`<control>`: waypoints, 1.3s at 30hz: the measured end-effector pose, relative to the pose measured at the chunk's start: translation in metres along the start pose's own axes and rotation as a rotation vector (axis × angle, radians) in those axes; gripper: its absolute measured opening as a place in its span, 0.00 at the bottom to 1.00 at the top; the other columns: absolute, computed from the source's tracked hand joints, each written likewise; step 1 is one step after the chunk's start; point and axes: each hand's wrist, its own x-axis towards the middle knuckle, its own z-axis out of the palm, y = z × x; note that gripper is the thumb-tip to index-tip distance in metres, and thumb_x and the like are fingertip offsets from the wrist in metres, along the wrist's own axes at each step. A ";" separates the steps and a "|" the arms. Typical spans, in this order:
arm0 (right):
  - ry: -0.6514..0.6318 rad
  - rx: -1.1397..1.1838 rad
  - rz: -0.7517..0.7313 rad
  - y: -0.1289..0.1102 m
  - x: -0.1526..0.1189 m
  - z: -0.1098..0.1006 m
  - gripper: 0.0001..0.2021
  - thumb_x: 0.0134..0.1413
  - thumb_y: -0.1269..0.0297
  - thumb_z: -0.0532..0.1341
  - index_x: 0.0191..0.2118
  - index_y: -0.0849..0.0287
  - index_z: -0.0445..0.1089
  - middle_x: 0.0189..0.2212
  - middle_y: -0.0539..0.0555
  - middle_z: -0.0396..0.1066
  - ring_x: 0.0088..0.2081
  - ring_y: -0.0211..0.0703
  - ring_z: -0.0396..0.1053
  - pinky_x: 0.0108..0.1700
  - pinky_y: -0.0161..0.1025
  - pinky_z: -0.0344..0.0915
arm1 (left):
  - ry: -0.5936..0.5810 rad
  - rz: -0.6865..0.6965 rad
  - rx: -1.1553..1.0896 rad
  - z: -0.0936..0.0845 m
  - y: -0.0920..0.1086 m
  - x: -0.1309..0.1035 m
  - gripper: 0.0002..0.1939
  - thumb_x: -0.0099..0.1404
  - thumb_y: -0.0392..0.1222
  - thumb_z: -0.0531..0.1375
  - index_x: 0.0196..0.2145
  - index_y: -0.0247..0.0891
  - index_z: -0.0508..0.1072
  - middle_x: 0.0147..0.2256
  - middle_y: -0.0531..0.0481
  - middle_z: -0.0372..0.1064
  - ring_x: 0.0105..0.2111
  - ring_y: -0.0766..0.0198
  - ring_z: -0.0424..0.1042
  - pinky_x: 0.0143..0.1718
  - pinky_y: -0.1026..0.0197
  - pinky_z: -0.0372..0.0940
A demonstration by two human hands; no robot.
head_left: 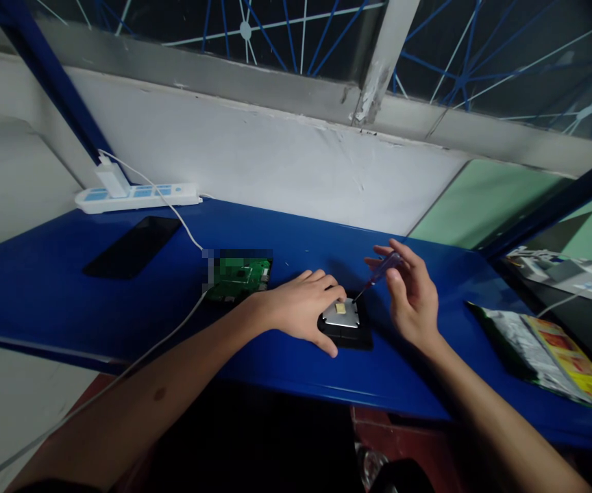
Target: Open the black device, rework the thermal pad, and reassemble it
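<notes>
A small black case [362, 338] lies on the blue table, with a silver metal plate [347, 316] in it and a pale yellow square pad [340, 309] on the plate. My left hand [303, 305] grips the case from its left side, thumb at the near edge and fingers at the far edge, hiding part of it. In my right hand [412, 298] is a screwdriver [384, 268] with a clear purplish handle. It slants down to the left, its tip at the plate's far right corner. Left of my left hand sits a green circuit board [242, 277], partly blurred out.
A dark phone-like slab [132, 248] lies at the left, before a white power strip [144, 197] with a plugged-in charger [112, 179]. A white cable [173, 329] crosses the table's left part. A shiny yellow-and-silver packet [553, 352] lies at the right. Wall and window stand behind.
</notes>
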 end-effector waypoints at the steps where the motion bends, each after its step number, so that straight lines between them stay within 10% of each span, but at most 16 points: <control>1: 0.000 0.004 -0.001 0.000 0.000 0.000 0.22 0.69 0.62 0.55 0.65 0.46 0.61 0.57 0.58 0.71 0.49 0.50 0.78 0.52 0.58 0.75 | -0.002 0.000 0.000 0.000 0.000 0.000 0.42 0.55 0.71 0.66 0.55 0.39 0.67 0.54 0.41 0.65 0.53 0.47 0.63 0.55 0.49 0.56; 15: 0.122 -0.045 -0.107 0.001 0.003 0.002 0.22 0.58 0.71 0.66 0.56 0.47 0.70 0.38 0.50 0.70 0.39 0.41 0.75 0.40 0.44 0.78 | -0.006 -0.005 -0.006 0.000 0.000 0.000 0.43 0.55 0.72 0.65 0.56 0.38 0.66 0.56 0.40 0.65 0.54 0.45 0.62 0.56 0.48 0.57; 23: 0.045 -0.059 -0.013 -0.003 0.000 -0.001 0.22 0.69 0.65 0.54 0.65 0.45 0.62 0.56 0.56 0.74 0.46 0.47 0.80 0.51 0.55 0.76 | -0.009 0.001 0.001 0.000 0.000 0.000 0.42 0.54 0.71 0.66 0.55 0.39 0.66 0.55 0.41 0.65 0.53 0.47 0.63 0.55 0.48 0.57; 32: 0.123 -0.149 -0.193 -0.002 0.006 -0.003 0.18 0.56 0.70 0.68 0.52 0.47 0.75 0.34 0.50 0.72 0.35 0.42 0.73 0.37 0.45 0.75 | 0.003 0.002 -0.004 0.002 0.000 0.000 0.43 0.54 0.71 0.67 0.56 0.38 0.66 0.55 0.40 0.65 0.53 0.46 0.62 0.56 0.48 0.57; 39: 0.068 -0.042 -0.095 -0.002 0.004 -0.003 0.16 0.65 0.66 0.59 0.57 0.47 0.72 0.48 0.55 0.73 0.41 0.45 0.78 0.42 0.49 0.77 | -0.009 -0.007 0.009 0.001 0.000 0.000 0.41 0.55 0.70 0.66 0.55 0.38 0.66 0.55 0.41 0.65 0.54 0.47 0.63 0.56 0.49 0.58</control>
